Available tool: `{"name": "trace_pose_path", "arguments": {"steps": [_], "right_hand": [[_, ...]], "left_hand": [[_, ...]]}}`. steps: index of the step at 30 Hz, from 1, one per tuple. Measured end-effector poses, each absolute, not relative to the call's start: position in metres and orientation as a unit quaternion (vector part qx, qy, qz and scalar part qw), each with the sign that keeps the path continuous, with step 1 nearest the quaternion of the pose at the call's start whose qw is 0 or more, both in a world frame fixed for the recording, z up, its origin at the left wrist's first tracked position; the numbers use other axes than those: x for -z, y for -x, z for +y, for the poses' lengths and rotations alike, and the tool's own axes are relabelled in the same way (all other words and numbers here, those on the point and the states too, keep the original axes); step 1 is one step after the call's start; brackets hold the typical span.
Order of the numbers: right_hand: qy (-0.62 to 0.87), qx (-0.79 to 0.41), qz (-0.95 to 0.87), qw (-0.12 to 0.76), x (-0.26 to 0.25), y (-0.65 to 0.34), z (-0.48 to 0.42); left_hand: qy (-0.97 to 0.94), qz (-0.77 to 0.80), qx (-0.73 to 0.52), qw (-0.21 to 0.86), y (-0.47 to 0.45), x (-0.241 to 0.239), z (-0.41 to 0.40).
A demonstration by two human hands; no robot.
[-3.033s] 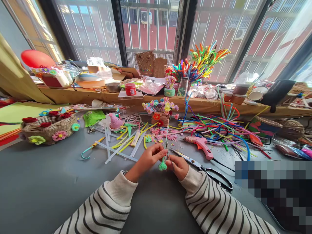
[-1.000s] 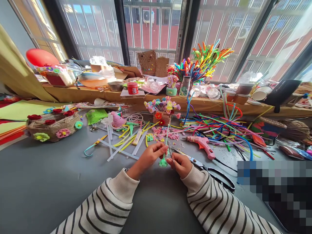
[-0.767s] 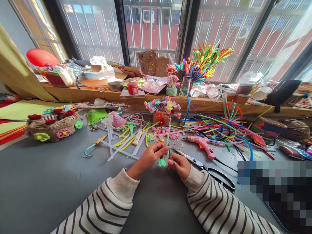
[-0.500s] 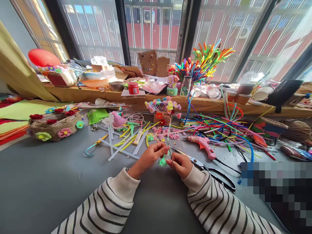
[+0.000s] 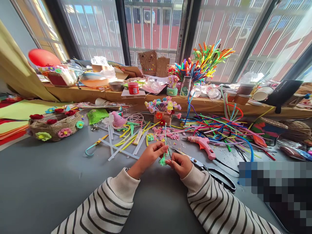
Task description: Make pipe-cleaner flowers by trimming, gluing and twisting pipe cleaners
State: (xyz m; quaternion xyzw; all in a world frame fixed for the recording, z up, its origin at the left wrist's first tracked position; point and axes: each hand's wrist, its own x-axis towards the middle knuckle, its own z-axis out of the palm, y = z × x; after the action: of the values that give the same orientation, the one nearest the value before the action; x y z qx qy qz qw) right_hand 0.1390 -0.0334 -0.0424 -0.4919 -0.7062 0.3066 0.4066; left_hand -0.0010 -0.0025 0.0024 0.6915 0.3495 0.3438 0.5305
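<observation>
My left hand (image 5: 151,156) is closed in a pinch on a mint-green pipe cleaner (image 5: 166,134), whose straight end stands up above the fingertips. Its lower part is a curled, fuzzy green bunch (image 5: 162,161), hanging between my two hands. A thin dark rod (image 5: 170,154) slants up to the left from my right hand (image 5: 181,165), which is closed around its lower end. The rod's upper tip is close to my left fingertips, and whether it touches the green strand is too small to tell. Scissors (image 5: 197,163) lie just beyond my right hand.
A pink glue gun (image 5: 202,145) with a black cord lies right of centre. Behind are a basket of small flowers (image 5: 162,117), pink trimmings (image 5: 168,134), and many loose pipe cleaners (image 5: 219,128). Clear glue sticks (image 5: 124,149) lie left; a woven basket (image 5: 55,125) stands farther left.
The upright end of the green pipe cleaner has swung slightly left. The curled green bunch has shifted a little upward. Both hands stay almost in place.
</observation>
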Motion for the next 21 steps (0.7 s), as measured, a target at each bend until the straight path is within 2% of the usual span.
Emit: {"name": "trace_pose_path", "arguments": {"steps": [6,13,21], "right_hand": [[0.46,-0.351,-0.713,0.396,0.0379,-0.1396,-0.036],[0.505,-0.295,-0.693,0.421,0.0373,-0.1405,-0.0341],[0.477,-0.333,-0.708,0.4,0.0365,-0.1406,-0.035]], "left_hand": [[-0.701,0.338,-0.334,0.532,0.0002,-0.0023,-0.0025],[-0.7,0.346,-0.332,0.53,0.0013,-0.0005,-0.0017],[-0.7,0.344,-0.342,0.524,-0.0005,-0.0023,-0.0024]]}}
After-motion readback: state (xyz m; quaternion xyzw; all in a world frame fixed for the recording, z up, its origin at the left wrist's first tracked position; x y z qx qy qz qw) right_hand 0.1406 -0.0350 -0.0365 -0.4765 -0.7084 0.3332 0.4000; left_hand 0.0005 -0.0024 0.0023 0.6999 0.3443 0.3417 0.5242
